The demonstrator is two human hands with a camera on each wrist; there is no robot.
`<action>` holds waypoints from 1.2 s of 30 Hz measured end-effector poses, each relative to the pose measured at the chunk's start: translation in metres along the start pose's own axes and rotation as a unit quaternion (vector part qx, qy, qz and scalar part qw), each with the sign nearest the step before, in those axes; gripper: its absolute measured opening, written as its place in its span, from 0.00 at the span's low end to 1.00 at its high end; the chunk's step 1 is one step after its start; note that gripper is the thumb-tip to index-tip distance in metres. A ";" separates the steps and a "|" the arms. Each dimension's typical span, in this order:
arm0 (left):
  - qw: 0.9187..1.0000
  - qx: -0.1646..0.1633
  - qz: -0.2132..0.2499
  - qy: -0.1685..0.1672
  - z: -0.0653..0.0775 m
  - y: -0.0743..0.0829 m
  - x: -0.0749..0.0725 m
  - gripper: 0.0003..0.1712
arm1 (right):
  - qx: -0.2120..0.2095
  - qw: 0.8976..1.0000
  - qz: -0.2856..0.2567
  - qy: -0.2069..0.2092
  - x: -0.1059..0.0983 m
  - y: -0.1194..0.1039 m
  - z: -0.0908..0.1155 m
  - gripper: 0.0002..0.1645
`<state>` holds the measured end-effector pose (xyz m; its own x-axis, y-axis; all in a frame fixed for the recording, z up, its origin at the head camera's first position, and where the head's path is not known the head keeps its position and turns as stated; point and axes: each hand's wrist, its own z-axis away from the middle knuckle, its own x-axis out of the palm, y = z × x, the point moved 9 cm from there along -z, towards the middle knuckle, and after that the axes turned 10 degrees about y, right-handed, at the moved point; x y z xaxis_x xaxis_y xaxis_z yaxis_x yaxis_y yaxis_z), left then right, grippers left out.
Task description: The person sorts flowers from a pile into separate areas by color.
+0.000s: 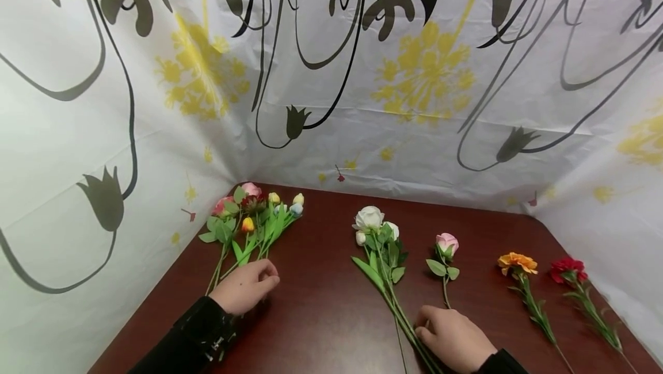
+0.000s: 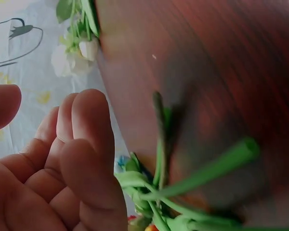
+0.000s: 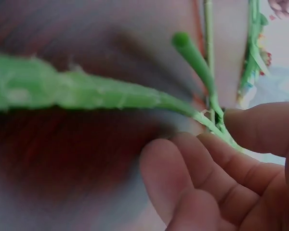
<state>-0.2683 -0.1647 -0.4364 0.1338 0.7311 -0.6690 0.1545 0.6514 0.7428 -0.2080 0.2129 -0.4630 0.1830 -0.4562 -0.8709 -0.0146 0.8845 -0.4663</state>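
Several white flowers (image 1: 370, 220) with green stems lie together in the middle of the table. My right hand (image 1: 456, 336) pinches their stems (image 3: 212, 127) low down between thumb and fingers. A pink rose (image 1: 446, 245) lies just beyond that hand, its lower stem hidden. My left hand (image 1: 246, 286) hovers by the stem ends of a mixed bunch of pink, red, yellow, orange and blue flowers (image 1: 247, 224) at the far left. In the left wrist view its fingers (image 2: 89, 113) are loosely bent, the thumb stands apart, and green stems (image 2: 202, 175) lie beside them, not held.
An orange flower (image 1: 518, 263) and a red flower (image 1: 568, 270) lie apart on the right of the dark red-brown table (image 1: 321, 305). White sheeting (image 1: 331, 155) printed with flowers rises along the table's back and sides.
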 end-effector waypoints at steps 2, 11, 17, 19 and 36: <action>1.000 -0.010 -0.010 0.008 0.000 -0.004 -0.003 0.08 | 0.002 1.000 -0.009 0.012 -0.006 0.001 0.002 0.02; 0.993 -0.042 -0.093 0.062 -0.001 -0.019 -0.037 0.08 | 0.021 0.995 -0.028 0.089 -0.037 0.014 0.008 0.03; 0.987 -0.044 -0.140 0.068 -0.010 -0.036 -0.058 0.07 | 0.020 0.994 -0.039 0.100 -0.043 0.019 0.010 0.02; 0.985 -0.049 -0.153 0.060 -0.010 -0.042 -0.059 0.05 | 0.026 0.994 -0.040 0.097 -0.042 0.020 0.009 0.02; 0.965 -0.038 -0.251 0.069 -0.028 -0.055 -0.063 0.07 | 0.021 0.995 -0.055 0.081 -0.032 0.021 0.008 0.05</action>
<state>-0.3122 -0.2407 -0.4341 -0.0724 0.3358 -0.9391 0.0935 0.9397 0.3289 -0.2063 0.2469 -0.4438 0.0198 -0.5574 -0.8300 0.0387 0.8300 -0.5565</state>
